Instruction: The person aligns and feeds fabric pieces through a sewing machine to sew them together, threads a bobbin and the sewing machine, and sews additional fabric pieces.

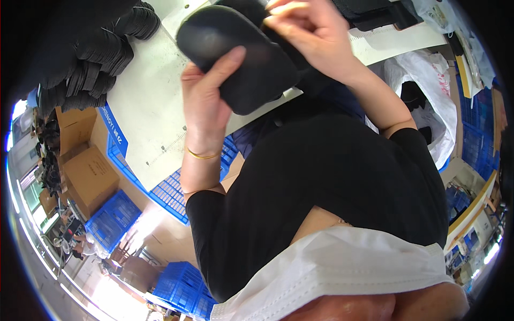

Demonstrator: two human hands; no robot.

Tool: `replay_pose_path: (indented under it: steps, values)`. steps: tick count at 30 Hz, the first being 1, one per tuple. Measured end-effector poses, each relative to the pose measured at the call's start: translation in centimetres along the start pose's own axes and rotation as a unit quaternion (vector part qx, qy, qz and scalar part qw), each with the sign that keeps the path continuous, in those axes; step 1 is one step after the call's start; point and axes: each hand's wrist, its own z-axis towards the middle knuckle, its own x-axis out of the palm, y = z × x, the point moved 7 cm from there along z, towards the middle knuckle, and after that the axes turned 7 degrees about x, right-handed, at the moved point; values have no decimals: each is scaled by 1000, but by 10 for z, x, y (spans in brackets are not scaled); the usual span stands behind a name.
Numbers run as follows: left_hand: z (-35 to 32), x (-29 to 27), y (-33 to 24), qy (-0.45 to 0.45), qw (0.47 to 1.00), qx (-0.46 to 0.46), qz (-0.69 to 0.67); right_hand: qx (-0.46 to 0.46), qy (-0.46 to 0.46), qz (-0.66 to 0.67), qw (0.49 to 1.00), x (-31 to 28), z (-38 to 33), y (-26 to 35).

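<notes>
My left hand (206, 101) grips a black rounded-end padded piece (251, 64), shaped like a sole, with the thumb pressed flat on its smooth face. The piece is tilted over the table's near edge, close to my body. Behind it, more black material (286, 45) shows, partly hidden. At the far edge of that material, my right hand (316, 35) has its fingers curled and pinched together. What sits between those fingertips is blurred and cut by the picture's upper edge.
Stacks of similar black pieces (104, 51) stand at the left of the white table (147, 101). More black material (369, 16) lies at the far right. A white plastic bag (445, 107) holds dark scraps. Blue crates (112, 220) and a cardboard box (91, 174) are at left.
</notes>
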Motion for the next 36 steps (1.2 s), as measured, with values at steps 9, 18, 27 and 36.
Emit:
replay_pose_path:
  steps: [9,18,27,36]
  values:
    - [5,-9,-21,-70,985,156,28,-22,65,-60,996,9,-17,18]
    - [6,-4,-32,-39,964,235,121,37,85,1,996,11,-19,14]
    - [25,-2,-38,-33,963,239,123,50,55,47,996,14,-8,19]
    - [76,2,-64,6,963,196,183,47,121,12,992,23,24,28]
